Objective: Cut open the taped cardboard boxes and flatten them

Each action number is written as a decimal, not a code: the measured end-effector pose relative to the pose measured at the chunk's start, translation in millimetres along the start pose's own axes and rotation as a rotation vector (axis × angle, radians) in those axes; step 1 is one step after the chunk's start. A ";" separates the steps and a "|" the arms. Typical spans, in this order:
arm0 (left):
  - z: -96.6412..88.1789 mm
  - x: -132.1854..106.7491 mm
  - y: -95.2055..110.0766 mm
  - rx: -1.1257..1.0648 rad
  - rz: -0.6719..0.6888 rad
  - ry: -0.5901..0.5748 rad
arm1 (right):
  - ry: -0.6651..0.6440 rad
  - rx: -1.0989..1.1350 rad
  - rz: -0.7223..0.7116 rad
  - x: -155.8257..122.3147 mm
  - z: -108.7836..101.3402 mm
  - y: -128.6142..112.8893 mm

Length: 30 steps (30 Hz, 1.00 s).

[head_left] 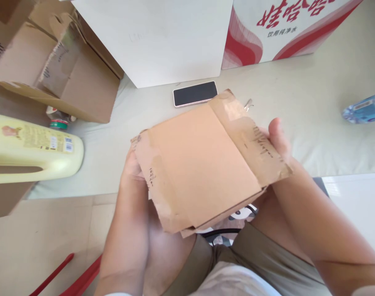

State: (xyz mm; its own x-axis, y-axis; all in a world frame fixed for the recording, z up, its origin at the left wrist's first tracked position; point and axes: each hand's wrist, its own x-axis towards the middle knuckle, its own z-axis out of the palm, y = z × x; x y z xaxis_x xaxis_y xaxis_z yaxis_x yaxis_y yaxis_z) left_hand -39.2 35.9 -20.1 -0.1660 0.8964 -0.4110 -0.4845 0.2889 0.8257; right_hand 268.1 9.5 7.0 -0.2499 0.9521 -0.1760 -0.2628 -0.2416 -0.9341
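Observation:
A flat brown cardboard box [202,164] is held tilted above my lap. Torn strips of packing tape with dark print stick out along its left and right sides. My left hand [133,164] grips the box's left edge, its fingers mostly hidden beneath. At the right edge my right hand [278,139] holds the box, with the thumb raised and the other fingers hidden behind the cardboard. Just past the box's far edge lies a phone [195,93] with a dark screen. A small metal object [248,105] pokes out near the box's far right corner.
A plain white box [162,41] and a red-and-white carton [276,37] stand at the back. Cardboard boxes [85,82] and a yellow jug [36,148] occupy the left. A clear bottle [364,109] lies at right. Red bars [82,275] show at lower left.

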 end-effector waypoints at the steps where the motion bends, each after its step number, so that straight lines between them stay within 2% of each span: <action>1: 0.4 -0.6 1.1 0.001 -0.005 0.006 | -0.045 0.019 -0.007 1.6 -0.7 0.2; 4: 2.2 -3.7 4.2 0.005 -0.032 0.069 | -0.135 -0.026 -0.078 8.4 -6.9 2.4; 8: 3.3 -7.8 4.7 -0.019 -0.048 0.113 | -0.095 -0.180 -0.189 16.0 -14.4 7.7; 13: 3.3 -6.0 1.4 0.021 -0.082 0.063 | -0.086 -0.141 -0.104 15.0 -15.8 18.4; 17: 4.9 -3.9 2.8 0.042 -0.057 -0.013 | 0.024 -0.191 -0.043 12.1 -15.9 24.1; 20: 1.1 -4.6 3.5 0.060 -0.024 -0.115 | 0.114 -0.167 -0.066 13.1 -13.4 27.2; 24: -6.6 -7.7 -2.2 0.221 -0.048 -0.214 | 0.223 -0.103 -0.134 18.6 -7.3 33.4; 27: -6.6 -10.1 -5.3 0.270 -0.050 -0.214 | 0.331 -0.082 -0.221 23.2 -7.9 35.6; 30: -2.6 -10.2 -0.7 0.180 0.048 -0.128 | 0.435 -0.083 -0.224 26.3 -17.4 31.7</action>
State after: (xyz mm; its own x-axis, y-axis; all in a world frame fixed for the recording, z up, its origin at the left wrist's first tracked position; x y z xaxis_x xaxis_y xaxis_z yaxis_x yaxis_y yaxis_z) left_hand -39.4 25.7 -17.5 -0.0697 0.9426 -0.3267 -0.3160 0.2897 0.9034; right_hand 269.4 30.1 -32.7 0.2208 0.9731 -0.0652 -0.1857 -0.0237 -0.9823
